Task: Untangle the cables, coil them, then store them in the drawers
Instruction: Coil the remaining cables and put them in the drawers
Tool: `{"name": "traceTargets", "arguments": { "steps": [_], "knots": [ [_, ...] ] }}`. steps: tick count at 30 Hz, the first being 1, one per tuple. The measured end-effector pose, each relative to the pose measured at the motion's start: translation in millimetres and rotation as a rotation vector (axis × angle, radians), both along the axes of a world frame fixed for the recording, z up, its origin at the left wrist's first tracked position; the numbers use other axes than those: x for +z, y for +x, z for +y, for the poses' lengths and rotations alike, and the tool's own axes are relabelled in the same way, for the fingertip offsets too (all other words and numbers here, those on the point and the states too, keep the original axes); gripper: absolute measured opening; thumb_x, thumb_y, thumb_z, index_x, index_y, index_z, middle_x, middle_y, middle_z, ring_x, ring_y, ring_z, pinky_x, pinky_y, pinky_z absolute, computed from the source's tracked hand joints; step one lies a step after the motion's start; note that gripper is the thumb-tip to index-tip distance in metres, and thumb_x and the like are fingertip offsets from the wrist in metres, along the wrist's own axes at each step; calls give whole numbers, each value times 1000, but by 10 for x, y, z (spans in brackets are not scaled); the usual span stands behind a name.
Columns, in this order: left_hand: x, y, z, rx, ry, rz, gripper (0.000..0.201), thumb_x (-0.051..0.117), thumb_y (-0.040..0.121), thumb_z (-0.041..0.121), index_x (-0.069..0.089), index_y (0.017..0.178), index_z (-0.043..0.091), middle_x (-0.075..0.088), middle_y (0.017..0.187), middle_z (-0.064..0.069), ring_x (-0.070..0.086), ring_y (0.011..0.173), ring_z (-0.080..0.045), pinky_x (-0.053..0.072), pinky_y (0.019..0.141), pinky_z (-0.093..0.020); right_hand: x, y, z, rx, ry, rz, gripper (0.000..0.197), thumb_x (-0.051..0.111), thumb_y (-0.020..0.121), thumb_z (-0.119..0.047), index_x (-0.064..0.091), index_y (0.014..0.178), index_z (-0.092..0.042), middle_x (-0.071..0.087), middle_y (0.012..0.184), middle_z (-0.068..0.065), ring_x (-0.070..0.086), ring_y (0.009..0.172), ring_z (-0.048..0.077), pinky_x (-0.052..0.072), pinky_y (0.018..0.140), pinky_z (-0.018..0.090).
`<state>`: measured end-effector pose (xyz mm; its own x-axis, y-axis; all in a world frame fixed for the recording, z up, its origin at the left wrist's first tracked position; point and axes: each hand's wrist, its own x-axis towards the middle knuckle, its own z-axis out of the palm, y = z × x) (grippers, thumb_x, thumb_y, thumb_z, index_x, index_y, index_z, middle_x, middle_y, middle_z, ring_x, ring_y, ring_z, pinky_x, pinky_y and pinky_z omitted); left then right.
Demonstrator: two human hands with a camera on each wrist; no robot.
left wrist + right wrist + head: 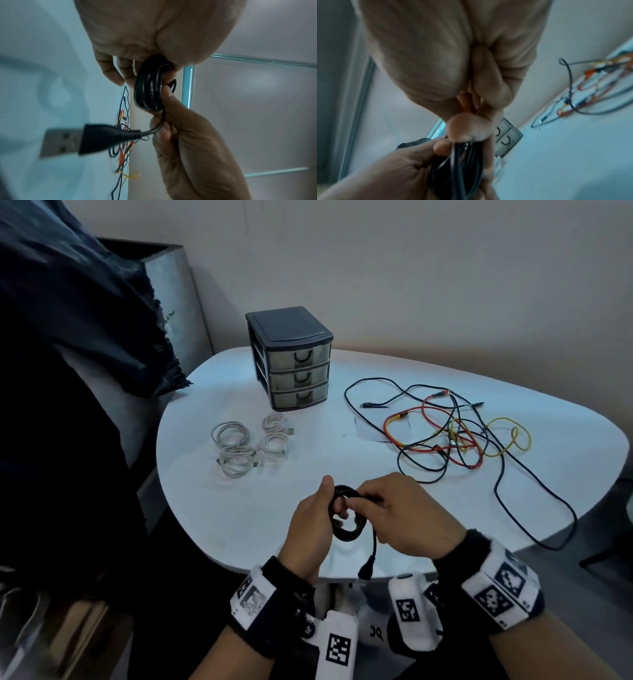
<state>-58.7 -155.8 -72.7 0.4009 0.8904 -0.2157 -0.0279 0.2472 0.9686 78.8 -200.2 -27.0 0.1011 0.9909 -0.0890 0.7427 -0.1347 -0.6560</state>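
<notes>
A black cable coil [344,517] [149,89] [462,169] hangs above the near edge of the table. My left hand [315,529] grips the coil with its thumb up along the loop. My right hand [400,511] pinches the coil's top and the loose end. The black USB plug [366,570] [82,140] dangles below my hands. A tangle of black, red, orange and yellow cables [452,433] lies at the right. Several white coiled cables [250,440] lie left of centre. The three-drawer unit [291,357] stands at the back, all drawers closed.
The white rounded table [239,508] has its near edge just below my hands. One long black cable [534,518] trails to the table's right edge. A dark cloth [85,302] drapes over furniture at the left. A paper sheet [370,429] lies under the tangle.
</notes>
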Motion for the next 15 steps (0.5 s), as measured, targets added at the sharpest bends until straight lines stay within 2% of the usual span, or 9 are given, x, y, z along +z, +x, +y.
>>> {"name": "traceTargets", "arguments": {
  "steps": [2, 3, 5, 7, 8, 10, 12, 15],
  "knots": [
    [-41, -12, 23, -42, 36, 44, 57, 34, 104, 49, 56, 71, 8, 59, 75, -2, 53, 75, -15, 42, 80, -35, -25, 21, 4, -17, -39, 101, 30, 58, 97, -29, 71, 78, -10, 66, 57, 6, 61, 45, 12, 45, 50, 22],
    [-63, -13, 31, -65, 36, 37, 57, 36, 101, 52, 61, 83, 5, 64, 81, -1, 58, 79, -14, 46, 82, -37, -45, 26, 6, -41, -30, 132, 31, 59, 97, -29, 70, 76, -9, 65, 55, 7, 62, 44, 13, 43, 49, 20],
    [-104, -31, 28, -133, -15, -15, 52, 47, 93, 60, 60, 111, 13, 70, 100, 1, 67, 91, -12, 52, 82, -36, -87, 52, 26, -129, 34, 209, 32, 61, 96, -26, 69, 70, -8, 62, 48, 4, 59, 41, 14, 40, 47, 19],
    [-134, -44, 7, -279, -115, -39, 53, 63, 87, 59, 50, 124, 24, 71, 112, 0, 71, 98, -17, 55, 79, -34, -114, 101, 63, -228, 107, 307, 30, 62, 95, -20, 70, 69, -7, 65, 52, 2, 57, 40, 14, 40, 47, 19],
    [-144, -51, -18, -358, -161, -40, 52, 67, 87, 53, 48, 127, 25, 73, 108, -4, 73, 93, -23, 56, 77, -35, -119, 120, 78, -266, 136, 341, 30, 63, 95, -20, 70, 69, -7, 68, 56, 2, 56, 40, 14, 41, 47, 20],
    [-167, -60, -60, -433, -205, -59, 40, 64, 92, 37, 55, 125, 15, 72, 86, -8, 71, 70, -26, 55, 65, -31, -128, 142, 91, -313, 191, 353, 29, 63, 95, -22, 72, 70, -11, 68, 56, -3, 51, 42, 15, 41, 49, 21],
    [-213, -56, -52, -363, -215, -92, 24, 59, 97, 22, 62, 112, 4, 60, 68, -7, 58, 50, -19, 49, 52, -24, -128, 159, 87, -341, 236, 350, 27, 64, 95, -23, 74, 71, -13, 55, 46, -7, 42, 45, 14, 35, 49, 22],
    [-252, -55, 32, -165, -368, -234, 14, 60, 92, 12, 65, 99, 2, 51, 63, -3, 46, 45, -11, 42, 45, -18, -130, 202, 76, -353, 220, 437, 25, 65, 94, -25, 74, 73, -16, 44, 50, 1, 34, 51, 15, 28, 47, 19]
  ]
}}
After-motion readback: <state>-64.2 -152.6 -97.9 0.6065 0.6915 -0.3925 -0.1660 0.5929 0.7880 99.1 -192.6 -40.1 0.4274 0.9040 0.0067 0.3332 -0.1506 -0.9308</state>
